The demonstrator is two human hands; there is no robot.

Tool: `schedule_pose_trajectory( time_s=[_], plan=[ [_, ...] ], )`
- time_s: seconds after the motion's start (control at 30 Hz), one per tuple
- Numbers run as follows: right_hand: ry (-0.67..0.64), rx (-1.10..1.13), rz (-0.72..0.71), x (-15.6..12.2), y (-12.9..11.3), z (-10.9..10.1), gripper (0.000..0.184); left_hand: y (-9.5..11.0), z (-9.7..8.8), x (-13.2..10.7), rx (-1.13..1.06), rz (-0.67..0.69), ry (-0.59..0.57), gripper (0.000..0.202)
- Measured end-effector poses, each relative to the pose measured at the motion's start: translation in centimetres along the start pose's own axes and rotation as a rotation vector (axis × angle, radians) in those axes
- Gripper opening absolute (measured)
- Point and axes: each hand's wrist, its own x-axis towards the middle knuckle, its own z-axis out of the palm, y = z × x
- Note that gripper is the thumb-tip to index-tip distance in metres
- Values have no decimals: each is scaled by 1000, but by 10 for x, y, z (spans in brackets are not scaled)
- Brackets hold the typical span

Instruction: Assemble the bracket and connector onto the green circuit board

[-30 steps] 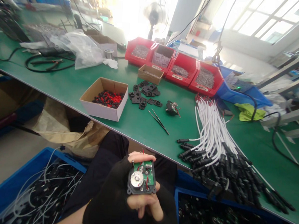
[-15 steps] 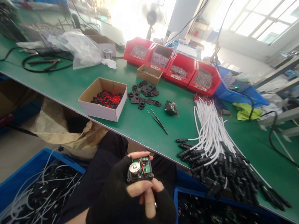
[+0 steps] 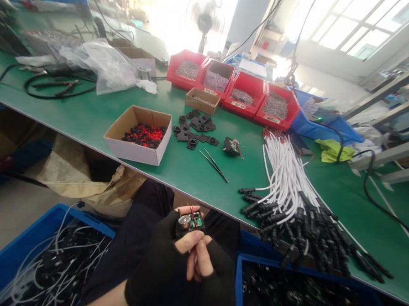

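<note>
My left hand (image 3: 166, 256), in a black fingerless glove, grips a small black housing by its sides. Inside the housing sit a round silver motor (image 3: 184, 222) and a green circuit board (image 3: 197, 220), with thin red wires (image 3: 193, 215) rising over it. My right hand (image 3: 203, 262), gloved the same way, is closed beside the housing's near edge, its thumb and fingertips pressed together close to my left thumb. Whatever lies between those fingertips is hidden. Both hands are above my lap, in front of the green bench (image 3: 189, 175).
On the bench are tweezers (image 3: 214, 166), another small assembly (image 3: 232, 146), black plastic parts (image 3: 192, 132), a box (image 3: 136, 155) of red and black pieces, and white cables (image 3: 286, 171) with black connectors. Red bins (image 3: 242, 111) stand behind. Blue crates (image 3: 55, 213) flank my legs.
The housing has tipped flatter and shifted slightly left, so its circuit board shows at a shallower angle. My right hand's fingertips have drawn closer together near my left thumb.
</note>
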Motion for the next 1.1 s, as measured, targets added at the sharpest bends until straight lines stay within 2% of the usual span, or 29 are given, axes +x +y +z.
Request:
schedule_pose_trajectory(
  time_s=[0.03, 0.1, 0.17, 0.23, 0.33, 0.43, 0.5, 0.57, 0.63, 0.67, 0.7, 0.8, 0.87, 0.97, 1.03, 1.1],
  plan=[
    [-87, 106, 83, 2, 0, -2, 53, 0, 0, 0, -16, -7, -7, 50],
    [-167, 220, 155, 4, 1, -5, 59, 1, -1, 1, -52, -18, -7, 50],
    [-108, 250, 132, 7, 2, -5, 49, 3, 0, 2, -94, -37, 16, 51],
    [15, 299, 108, 11, 3, -8, 42, 4, 0, 3, -146, -69, 43, 56],
    [121, 479, 157, 22, 3, -23, 36, 5, 0, 4, -193, -121, 46, 66],
    [-20, 733, 373, 35, 5, -48, 40, 3, -1, 5, -212, -161, 35, 73],
    [-128, 826, 530, 34, 12, -58, 42, 1, -2, 5, -235, -185, 38, 73],
    [-195, 835, 651, 21, 23, -58, 44, -1, -2, 6, -252, -194, 35, 72],
    [-271, 816, 752, -2, 39, -48, 50, -2, -3, 6, -249, -193, 30, 72],
    [-355, 799, 775, -14, 47, -42, 52, -2, -2, 7, -245, -191, 28, 72],
    [-414, 764, 730, -25, 55, -37, 54, -2, -2, 7, -241, -188, 26, 72],
    [-430, 750, 743, -41, 74, -34, 50, 0, 0, 7, -228, -177, 14, 70],
    [-370, 784, 751, -37, 83, -42, 50, 2, 1, 6, -219, -162, 6, 70],
    [-220, 846, 685, -32, 89, -49, 52, 4, 2, 5, -204, -148, 19, 73],
    [-161, 892, 678, -42, 89, -42, 56, 5, 2, 5, -185, -150, 31, 74],
    [-204, 902, 720, -59, 85, -28, 52, 6, 2, 4, -175, -142, 33, 74]
  ],
)
